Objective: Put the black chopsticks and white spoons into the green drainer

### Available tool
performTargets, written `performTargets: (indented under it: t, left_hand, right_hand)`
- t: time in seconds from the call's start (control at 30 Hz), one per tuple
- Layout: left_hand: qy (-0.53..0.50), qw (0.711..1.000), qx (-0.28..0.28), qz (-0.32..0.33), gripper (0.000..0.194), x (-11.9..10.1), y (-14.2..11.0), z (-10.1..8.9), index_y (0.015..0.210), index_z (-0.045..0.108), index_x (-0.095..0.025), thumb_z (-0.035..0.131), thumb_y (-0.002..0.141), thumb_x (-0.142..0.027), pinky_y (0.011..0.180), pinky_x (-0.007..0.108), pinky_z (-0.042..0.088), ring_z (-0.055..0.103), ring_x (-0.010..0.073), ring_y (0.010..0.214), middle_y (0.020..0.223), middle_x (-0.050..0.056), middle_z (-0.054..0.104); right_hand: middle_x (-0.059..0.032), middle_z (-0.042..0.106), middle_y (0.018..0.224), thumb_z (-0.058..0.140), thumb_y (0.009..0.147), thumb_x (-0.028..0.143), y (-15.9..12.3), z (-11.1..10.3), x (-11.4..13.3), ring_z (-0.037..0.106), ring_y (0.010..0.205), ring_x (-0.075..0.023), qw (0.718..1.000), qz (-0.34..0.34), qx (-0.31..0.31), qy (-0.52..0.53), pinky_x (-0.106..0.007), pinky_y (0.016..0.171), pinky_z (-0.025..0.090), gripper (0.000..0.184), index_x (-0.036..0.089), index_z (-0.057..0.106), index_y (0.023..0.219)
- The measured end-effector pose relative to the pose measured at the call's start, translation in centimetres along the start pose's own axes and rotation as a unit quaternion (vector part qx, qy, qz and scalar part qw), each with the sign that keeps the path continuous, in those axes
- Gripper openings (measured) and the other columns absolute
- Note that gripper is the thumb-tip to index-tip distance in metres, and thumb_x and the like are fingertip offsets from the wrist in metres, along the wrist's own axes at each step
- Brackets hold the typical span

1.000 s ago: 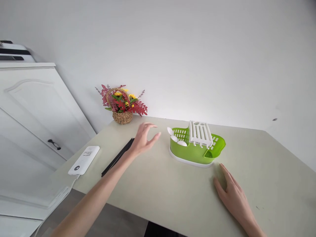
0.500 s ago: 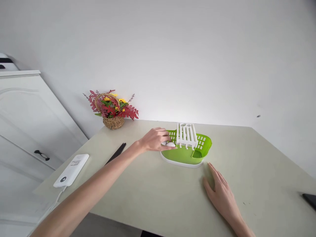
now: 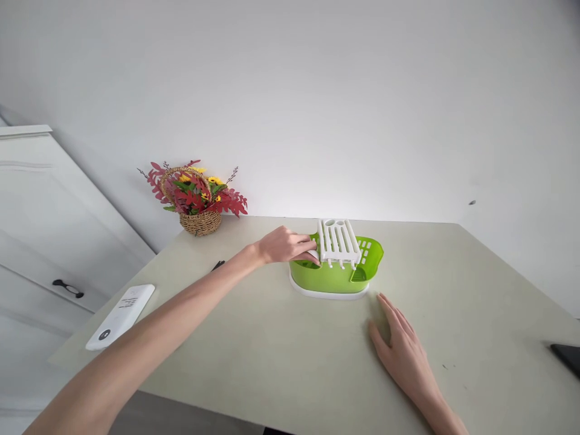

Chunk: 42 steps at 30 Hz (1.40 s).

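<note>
White spoon (image 3: 313,254) (mostly hidden) at the left end of the upright green cutlery caddy (image 3: 326,279), white-racked, on the pale tabletop (image 3: 290,350)

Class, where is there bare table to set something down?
Bare table: between the left forearm and right hand, in front of the green caddy; and right of that hand toward the black object, save small dark marks. Crowded: the caddy's left end, under the left hand, and the white device beside the forearm.

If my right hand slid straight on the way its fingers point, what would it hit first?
Likely the right end of the green caddy, around its white base; the exact gap from the right hand is unclear.
</note>
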State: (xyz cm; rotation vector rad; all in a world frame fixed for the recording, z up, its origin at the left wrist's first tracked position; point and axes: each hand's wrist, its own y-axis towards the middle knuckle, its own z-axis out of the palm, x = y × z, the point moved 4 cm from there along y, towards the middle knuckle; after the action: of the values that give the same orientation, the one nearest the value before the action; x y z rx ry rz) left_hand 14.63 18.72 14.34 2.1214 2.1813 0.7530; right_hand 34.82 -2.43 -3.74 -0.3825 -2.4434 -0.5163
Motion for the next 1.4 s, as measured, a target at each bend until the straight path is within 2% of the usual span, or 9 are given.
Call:
performTargets:
  t: [0.2, 0.6, 0.7, 0.8, 0.9, 1.03, 1.17, 1.27, 1.4]
  left_hand:
    - [0.041, 0.994, -0.077, 0.066, 0.044, -1.3, 0.2, -1.4, 0.078, 0.061, -0.020, 0.047, 0.108, -0.049, 0.044, 0.027, 0.023, 0.048, 0.0097, 0.049, 0.065, -0.003, 0.058]
    - [0.086, 0.981, -0.146, 0.095, 0.025, -1.0, -0.4, -2.0, 0.088, 0.061, -0.019, 0.057, 0.106, -0.037, 0.045, 0.026, 0.027, 0.054, 0.0097, 0.052, 0.067, -0.004, 0.060]
    - [0.071, 0.983, -0.152, 0.074, 0.025, -0.6, -0.7, -1.9, 0.091, 0.061, -0.020, 0.056, 0.107, -0.038, 0.044, 0.025, 0.029, 0.057, 0.0098, 0.052, 0.069, -0.003, 0.062]
    - [0.030, 0.984, -0.173, 0.025, 0.028, 0.2, -0.8, -1.8, 0.093, 0.062, -0.021, 0.051, 0.109, -0.041, 0.044, 0.024, 0.031, 0.057, 0.0086, 0.049, 0.069, -0.004, 0.066]
    - [-0.015, 0.974, -0.208, -0.086, 0.038, 2.2, -0.5, -2.1, 0.092, 0.062, -0.021, 0.041, 0.112, -0.045, 0.046, 0.022, 0.034, 0.056, 0.0079, 0.047, 0.069, -0.004, 0.067]
    - [0.003, 0.913, -0.300, -0.277, 0.051, 6.3, -1.3, -3.8, 0.091, 0.060, -0.020, 0.028, 0.112, -0.053, 0.049, 0.023, 0.034, 0.056, 0.0108, 0.048, 0.060, -0.003, 0.059]
    - [0.030, 0.849, -0.351, -0.395, 0.055, 9.9, -4.5, -6.1, 0.085, 0.056, -0.021, 0.027, 0.110, -0.060, 0.054, 0.025, 0.035, 0.056, 0.0144, 0.052, 0.056, -0.002, 0.052]
    - [0.005, 0.843, -0.310, -0.440, 0.052, 10.7, -8.1, -7.4, 0.079, 0.053, -0.022, 0.033, 0.109, -0.058, 0.058, 0.026, 0.036, 0.056, 0.0156, 0.057, 0.058, -0.001, 0.054]
    - [-0.089, 0.868, -0.125, -0.472, 0.048, 9.2, -13.4, -6.4, 0.072, 0.052, -0.021, 0.041, 0.107, -0.052, 0.059, 0.026, 0.034, 0.054, 0.0152, 0.057, 0.058, -0.002, 0.054]
  right_hand:
    - [-0.0063, 0.048, 0.161, 0.040, 0.101, 0.046, 0.1, 0.1, 0.1, 0.043, 0.149, -0.0272, 1.000, 0.004, 0.003, 0.000, -0.051, 0.121, 0.039, 0.058, 0.024, 0.044, 0.154]
    - [-0.0048, 0.047, 0.161, 0.040, 0.101, 0.047, 0.1, 0.1, 0.1, 0.043, 0.149, -0.0282, 1.000, 0.009, 0.003, -0.008, -0.054, 0.121, 0.040, 0.058, 0.027, 0.043, 0.155]
    - [-0.0047, 0.047, 0.161, 0.041, 0.101, 0.046, 0.1, 0.1, 0.1, 0.043, 0.148, -0.0285, 1.000, 0.011, 0.004, -0.012, -0.054, 0.120, 0.040, 0.057, 0.027, 0.044, 0.155]
    - [-0.0043, 0.047, 0.161, 0.040, 0.101, 0.047, 0.1, 0.0, 0.1, 0.043, 0.149, -0.0286, 1.000, 0.014, 0.002, -0.013, -0.053, 0.120, 0.040, 0.057, 0.027, 0.045, 0.154]
    - [-0.0051, 0.049, 0.160, 0.041, 0.100, 0.046, 0.1, -0.1, 0.1, 0.044, 0.147, -0.0289, 1.000, 0.008, -0.002, -0.009, -0.053, 0.120, 0.040, 0.057, 0.027, 0.046, 0.154]
    - [-0.0055, 0.050, 0.159, 0.040, 0.100, 0.048, 0.1, -0.2, 0.2, 0.045, 0.147, -0.0288, 1.000, 0.010, 0.003, -0.010, -0.054, 0.120, 0.040, 0.057, 0.026, 0.046, 0.153]
    - [-0.0041, 0.048, 0.161, 0.039, 0.100, 0.052, 0.0, -0.3, 0.1, 0.045, 0.147, -0.0287, 1.000, 0.023, 0.014, -0.010, -0.053, 0.119, 0.041, 0.059, 0.026, 0.046, 0.152]
    - [-0.0043, 0.049, 0.160, 0.039, 0.099, 0.055, -0.2, -0.2, -0.2, 0.046, 0.146, -0.0298, 0.999, 0.024, 0.023, -0.008, -0.054, 0.118, 0.042, 0.061, 0.026, 0.046, 0.152]
    - [-0.0052, 0.051, 0.158, 0.041, 0.096, 0.057, -0.5, -0.1, -0.6, 0.049, 0.144, -0.0321, 1.000, 0.017, 0.020, -0.010, -0.055, 0.116, 0.043, 0.064, 0.026, 0.047, 0.152]
